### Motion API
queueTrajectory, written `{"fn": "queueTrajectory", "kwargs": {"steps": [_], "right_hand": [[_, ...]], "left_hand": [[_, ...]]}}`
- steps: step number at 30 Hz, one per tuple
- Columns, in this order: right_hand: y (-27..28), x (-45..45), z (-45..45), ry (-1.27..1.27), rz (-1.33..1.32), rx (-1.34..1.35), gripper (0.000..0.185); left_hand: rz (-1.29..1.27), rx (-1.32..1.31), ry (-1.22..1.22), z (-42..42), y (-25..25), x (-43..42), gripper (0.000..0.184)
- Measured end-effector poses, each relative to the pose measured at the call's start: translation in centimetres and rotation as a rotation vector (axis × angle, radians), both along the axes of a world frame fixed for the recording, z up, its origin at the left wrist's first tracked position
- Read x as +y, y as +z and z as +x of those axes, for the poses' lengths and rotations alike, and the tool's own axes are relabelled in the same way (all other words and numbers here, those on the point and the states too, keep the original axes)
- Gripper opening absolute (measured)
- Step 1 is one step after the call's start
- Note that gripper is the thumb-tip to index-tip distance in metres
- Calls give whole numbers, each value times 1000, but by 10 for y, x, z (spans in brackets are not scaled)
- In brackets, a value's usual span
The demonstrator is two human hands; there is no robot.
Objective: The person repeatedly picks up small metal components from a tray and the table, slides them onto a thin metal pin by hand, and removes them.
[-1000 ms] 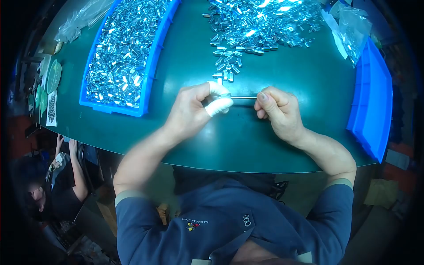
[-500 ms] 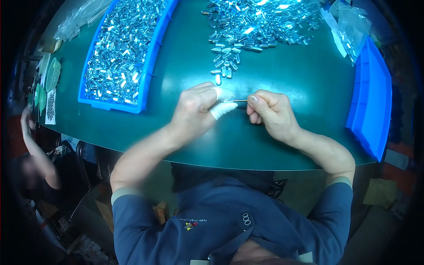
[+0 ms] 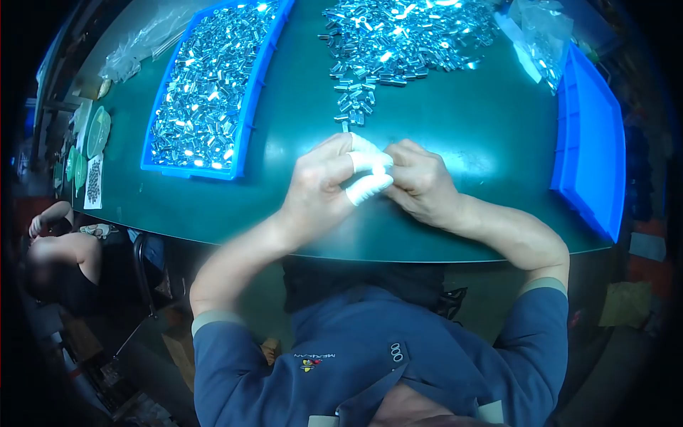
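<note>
My left hand (image 3: 324,178), with white coverings on its thumb and fingers, is closed in a pinch on a small shiny metal piece (image 3: 380,169), mostly hidden by the fingertips. My right hand (image 3: 421,178) is closed and meets the left fingertips. The thin metal rod it held a moment ago is now hidden between the hands. Just beyond my left fingers, a short trail of small metal sleeves (image 3: 352,107) leads back to a large loose pile (image 3: 405,43) of the same parts.
A blue tray (image 3: 239,153) full of metal sleeves is at the left on the green table (image 3: 299,92). Another blue tray (image 3: 597,142) leans at the right edge, near plastic bags (image 3: 544,35). At far left, another person (image 3: 67,249) sits near green leaf-shaped items (image 3: 98,132).
My hands have come together; the right moved left against the left fingertips, covering the rod. The view has shifted slightly. The person at far left has lowered an arm.
</note>
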State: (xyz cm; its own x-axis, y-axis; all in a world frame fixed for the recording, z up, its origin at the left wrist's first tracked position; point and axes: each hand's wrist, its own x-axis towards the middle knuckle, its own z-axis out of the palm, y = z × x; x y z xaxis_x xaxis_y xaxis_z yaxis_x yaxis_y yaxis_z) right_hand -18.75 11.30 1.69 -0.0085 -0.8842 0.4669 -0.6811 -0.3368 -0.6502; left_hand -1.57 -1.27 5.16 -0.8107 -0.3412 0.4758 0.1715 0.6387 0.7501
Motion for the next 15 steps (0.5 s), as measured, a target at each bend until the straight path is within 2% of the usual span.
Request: {"fn": "queueTrajectory", "kwargs": {"steps": [3, 5, 7, 9, 13, 15], "right_hand": [[0, 3, -3, 5, 38, 61, 11], [-2, 0, -7, -28, 60, 108, 15], [-1, -2, -12, 11, 112, 102, 16], [-1, 1, -12, 1, 124, 124, 16], [-7, 0, -10, -37, 75, 81, 21], [-8, 0, -10, -33, 76, 63, 23]], "left_hand": [[-133, -35, 78, 0, 0, 8, 19], [-85, -51, 96, 1, -28, 8, 18], [-43, -65, 122, 0, -34, 10, 18], [-218, -59, 108, 0, -36, 18, 18], [-226, -39, 65, -3, -42, 29, 21], [-198, -11, 136, -1, -44, 24, 18]]}}
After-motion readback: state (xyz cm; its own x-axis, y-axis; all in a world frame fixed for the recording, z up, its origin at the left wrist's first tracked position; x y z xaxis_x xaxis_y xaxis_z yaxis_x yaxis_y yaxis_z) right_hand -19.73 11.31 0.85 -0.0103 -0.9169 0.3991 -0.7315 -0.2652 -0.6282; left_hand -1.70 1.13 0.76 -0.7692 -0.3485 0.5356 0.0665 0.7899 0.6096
